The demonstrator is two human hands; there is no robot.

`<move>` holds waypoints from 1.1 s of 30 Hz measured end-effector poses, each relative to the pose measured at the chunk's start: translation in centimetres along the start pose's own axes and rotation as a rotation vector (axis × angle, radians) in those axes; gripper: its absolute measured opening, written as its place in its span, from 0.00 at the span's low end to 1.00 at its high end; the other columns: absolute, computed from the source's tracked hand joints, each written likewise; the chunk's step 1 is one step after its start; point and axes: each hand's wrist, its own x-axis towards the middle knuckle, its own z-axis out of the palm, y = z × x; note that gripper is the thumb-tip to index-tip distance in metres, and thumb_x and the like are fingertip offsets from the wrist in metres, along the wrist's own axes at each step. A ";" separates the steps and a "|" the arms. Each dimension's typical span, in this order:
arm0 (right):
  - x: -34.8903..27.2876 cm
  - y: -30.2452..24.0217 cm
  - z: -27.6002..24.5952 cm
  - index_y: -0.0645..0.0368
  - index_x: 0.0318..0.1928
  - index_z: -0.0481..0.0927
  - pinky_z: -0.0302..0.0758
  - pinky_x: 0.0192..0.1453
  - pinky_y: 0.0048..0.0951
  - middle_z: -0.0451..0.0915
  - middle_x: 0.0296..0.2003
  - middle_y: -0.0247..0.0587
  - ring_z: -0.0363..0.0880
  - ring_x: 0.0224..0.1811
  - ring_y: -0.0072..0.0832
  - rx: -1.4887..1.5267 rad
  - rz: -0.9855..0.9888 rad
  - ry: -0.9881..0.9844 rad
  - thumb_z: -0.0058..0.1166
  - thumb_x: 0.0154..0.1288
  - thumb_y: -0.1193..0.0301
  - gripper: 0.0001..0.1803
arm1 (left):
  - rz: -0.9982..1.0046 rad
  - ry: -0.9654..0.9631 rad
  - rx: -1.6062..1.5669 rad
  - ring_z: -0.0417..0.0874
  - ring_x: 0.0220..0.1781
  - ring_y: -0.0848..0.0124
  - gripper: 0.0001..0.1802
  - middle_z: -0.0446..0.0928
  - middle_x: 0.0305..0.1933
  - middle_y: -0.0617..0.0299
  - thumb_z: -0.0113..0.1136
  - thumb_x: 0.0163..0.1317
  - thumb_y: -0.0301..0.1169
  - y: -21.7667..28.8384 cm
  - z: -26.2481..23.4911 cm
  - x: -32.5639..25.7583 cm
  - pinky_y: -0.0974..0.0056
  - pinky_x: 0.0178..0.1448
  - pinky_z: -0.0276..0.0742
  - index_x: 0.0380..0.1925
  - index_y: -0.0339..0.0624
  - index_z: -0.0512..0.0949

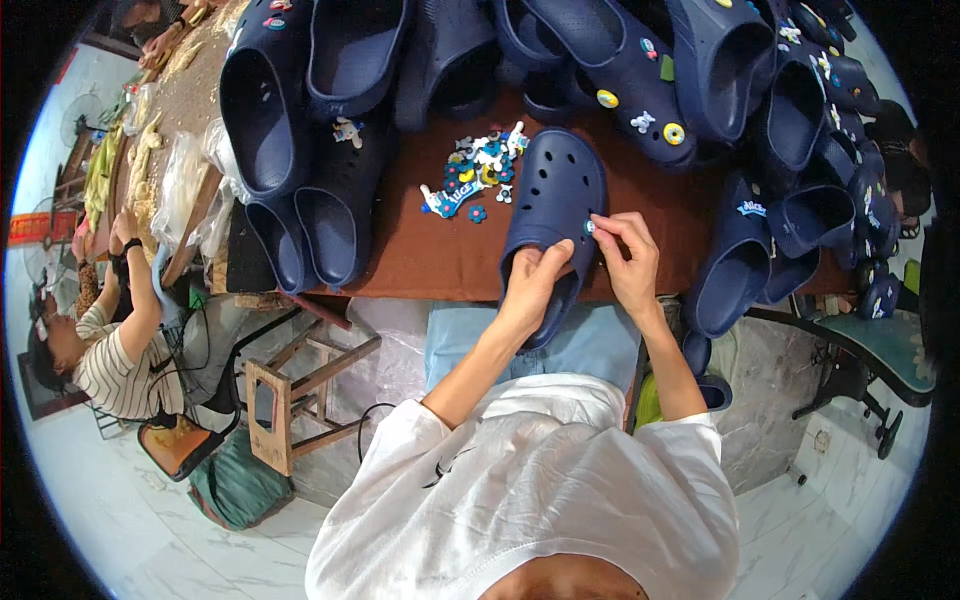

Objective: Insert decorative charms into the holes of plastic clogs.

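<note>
A navy blue clog with several round holes lies on the brown tabletop, its heel toward me. My left hand grips it near the opening, thumb on top and fingers reaching inside. At the right side of its upper, my right hand pinches a small shoe charm between thumb and fingertips. The charm is too small to make out its full shape. Just left of the clog's toe lies a loose pile of colourful charms, with one blue flower charm apart from it.
Several navy clogs crowd the table's far side and both flanks. Some at the upper right bear charms. A wooden stool stands at left below the table. Another person in a striped shirt works farther left; a chair is at right.
</note>
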 end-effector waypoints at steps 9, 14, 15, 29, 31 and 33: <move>-0.8 0.7 0.7 0.63 0.43 0.80 0.75 0.39 0.24 0.77 0.39 0.40 0.78 0.37 0.25 -0.015 0.038 -0.010 0.56 0.67 0.75 0.06 | 0.006 0.003 0.131 0.66 0.31 0.84 0.11 0.70 0.30 0.73 0.56 0.68 0.36 -1.7 -0.1 1.4 0.74 0.34 0.63 0.32 0.39 0.76; -1.1 0.3 1.3 0.62 0.47 0.79 0.75 0.40 0.23 0.75 0.41 0.39 0.76 0.36 0.24 0.016 0.140 -0.016 0.54 0.68 0.75 0.09 | 0.029 0.013 0.199 0.71 0.33 0.82 0.17 0.75 0.34 0.69 0.54 0.70 0.42 -1.4 -0.6 1.2 0.73 0.39 0.68 0.36 0.37 0.76; -1.2 0.1 1.2 0.62 0.48 0.79 0.74 0.41 0.23 0.75 0.41 0.39 0.76 0.36 0.23 0.020 0.154 -0.014 0.54 0.69 0.75 0.09 | 0.056 -0.016 0.231 0.73 0.36 0.81 0.16 0.76 0.36 0.67 0.55 0.69 0.39 -0.9 -0.6 0.5 0.74 0.42 0.70 0.40 0.35 0.76; -2.4 -0.1 1.0 0.62 0.53 0.75 0.76 0.45 0.25 0.73 0.46 0.41 0.76 0.41 0.24 0.007 0.192 -0.037 0.51 0.70 0.75 0.12 | 0.665 0.457 1.071 0.80 0.32 0.72 0.11 0.78 0.38 0.58 0.62 0.60 0.24 4.2 -10.8 0.0 0.69 0.35 0.76 0.44 0.38 0.79; -2.5 -0.2 0.9 0.62 0.53 0.75 0.76 0.46 0.24 0.73 0.46 0.41 0.76 0.41 0.25 0.005 0.197 -0.030 0.51 0.70 0.75 0.12 | 0.666 0.518 1.156 0.81 0.32 0.64 0.13 0.75 0.40 0.55 0.62 0.59 0.24 4.9 -11.1 1.2 0.62 0.37 0.78 0.45 0.39 0.79; -2.7 -0.4 0.9 0.62 0.53 0.76 0.76 0.45 0.24 0.73 0.46 0.41 0.76 0.40 0.24 0.001 0.176 -0.020 0.51 0.70 0.75 0.12 | 0.665 0.532 1.198 0.81 0.33 0.63 0.14 0.75 0.41 0.54 0.62 0.59 0.26 4.8 -11.5 2.2 0.61 0.37 0.77 0.46 0.39 0.79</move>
